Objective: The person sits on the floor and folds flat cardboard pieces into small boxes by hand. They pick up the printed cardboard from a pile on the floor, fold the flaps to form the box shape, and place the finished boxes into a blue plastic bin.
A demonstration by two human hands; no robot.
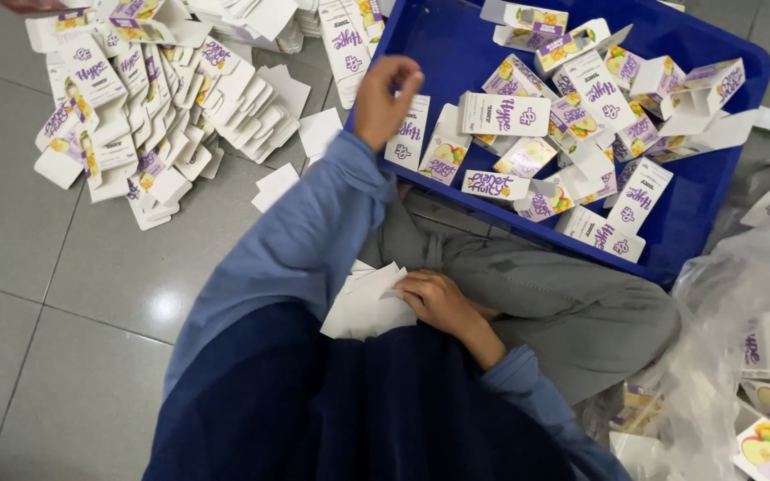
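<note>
The person sits on the grey tiled floor [73, 294], seen from above, with both arms in blue sleeves.

The left hand [383, 100] reaches out to the far side, over the near-left corner of the blue plastic crate [724, 191]. Its fingers are curled loosely downward with their tips close together, and I cannot tell whether they pinch anything; the hand hangs just above a white and purple carton [408, 134] that leans against the crate's near wall.

The right hand [438, 301] rests in the lap, on the grey trousers [572, 307]. Its grip is closed on a stack of flat white carton blanks [365, 305], fingers laid over the right edge of the stack, which fans out to the left of the hand.

Inside the crate lie many folded-up small cartons [581, 98], white with purple lettering and fruit pictures, tumbled at all angles across the far and right parts of its blue bottom.

On the floor at far left, well apart from the lap, spreads a loose heap of flat carton blanks [149, 107], some printed side up, others showing plain white. A few single white blanks [275, 185] lie between that heap and the crate.

At near right a clear plastic bag [741, 356] crumples, with more printed cartons showing through it.
</note>
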